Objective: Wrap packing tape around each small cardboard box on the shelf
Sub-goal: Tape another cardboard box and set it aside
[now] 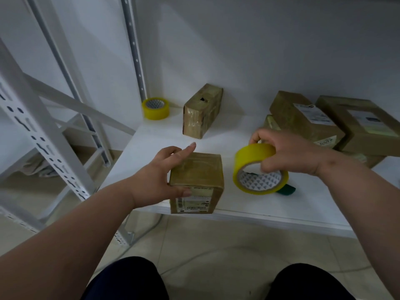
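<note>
While the right hand (287,152) grips one of two tape rolls (259,169), the left hand (160,178), fingers relaxed, touches one of five boxes (195,180).

1. A white label (325,142) on the side of a lower box in the right-hand stack is showing "1001" (upside down, partly hidden).
2. The shipping label (193,205) on the front box (195,180) is carrying a barcode and print too blurred to read.
</note>
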Demonstrator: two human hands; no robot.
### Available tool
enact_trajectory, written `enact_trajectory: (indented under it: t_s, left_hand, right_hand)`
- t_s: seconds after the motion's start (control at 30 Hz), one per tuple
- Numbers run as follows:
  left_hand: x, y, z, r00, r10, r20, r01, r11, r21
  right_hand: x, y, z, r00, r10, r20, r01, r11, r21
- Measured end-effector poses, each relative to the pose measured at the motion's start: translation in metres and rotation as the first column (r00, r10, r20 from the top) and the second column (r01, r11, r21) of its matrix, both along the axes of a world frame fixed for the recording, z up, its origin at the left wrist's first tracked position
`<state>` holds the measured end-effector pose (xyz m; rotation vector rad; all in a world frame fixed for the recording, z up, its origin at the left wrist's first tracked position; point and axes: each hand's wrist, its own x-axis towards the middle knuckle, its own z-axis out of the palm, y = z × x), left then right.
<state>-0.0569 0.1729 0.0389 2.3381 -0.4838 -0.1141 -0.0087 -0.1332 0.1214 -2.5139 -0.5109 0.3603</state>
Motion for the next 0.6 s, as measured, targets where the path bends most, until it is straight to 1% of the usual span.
enact_trajectory:
  t_s: [0.13, 0.2, 0.27, 0.3, 0.33, 0.37, 0.43, 0.47, 0.53, 0.6]
  left_hand:
    - [-0.001, 0.006, -0.002, 1.000, 0.024, -0.018, -0.024, 1.000, 0.000]
    - [-0.001, 0.007, -0.002, 0.998, 0.027, -0.052, -0.027, 1.000, 0.014]
    - [0.000, 0.005, 0.001, 0.996, 0.020, -0.084, -0.014, 0.997, 0.076]
    - [0.001, 0.004, 0.004, 0.996, 0.015, -0.091, -0.003, 0.991, 0.134]
    - [0.002, 0.003, 0.008, 0.997, 0.008, -0.082, 0.011, 0.975, 0.223]
    - [0.003, 0.002, 0.012, 0.999, -0.007, -0.051, 0.024, 0.939, 0.344]
    - [0.007, -0.005, 0.022, 0.997, -0.067, 0.050, 0.026, 0.816, 0.577]
    - [0.009, -0.013, 0.025, 0.992, -0.094, 0.089, 0.015, 0.765, 0.643]
    - [0.012, -0.031, 0.030, 0.988, -0.102, 0.114, -0.006, 0.717, 0.697]
    - [0.014, -0.047, 0.027, 0.995, -0.070, 0.069, 0.002, 0.714, 0.700]
  right_hand:
    - [0.000, 0.006, -0.022, 1.000, -0.003, 0.016, 0.004, 0.997, -0.073]
    - [0.002, 0.011, -0.037, 0.999, -0.003, 0.039, 0.006, 0.997, -0.078]
    - [0.002, 0.014, -0.053, 0.999, -0.010, 0.044, 0.012, 0.999, -0.049]
    - [0.001, 0.014, -0.061, 0.999, -0.018, 0.035, 0.019, 1.000, -0.018]
    - [0.000, 0.014, -0.066, 0.999, -0.026, 0.027, 0.026, 1.000, 0.017]
    - [-0.001, 0.013, -0.070, 0.999, -0.033, 0.028, 0.032, 0.998, 0.049]
    - [-0.001, 0.013, -0.073, 0.998, -0.036, 0.047, 0.031, 0.995, 0.093]
    - [0.000, 0.013, -0.074, 0.998, -0.030, 0.057, 0.024, 0.994, 0.107]
    - [0.001, 0.016, -0.077, 0.997, -0.020, 0.075, 0.010, 0.993, 0.122]
    - [0.001, 0.018, -0.079, 0.996, -0.031, 0.085, 0.020, 0.992, 0.121]
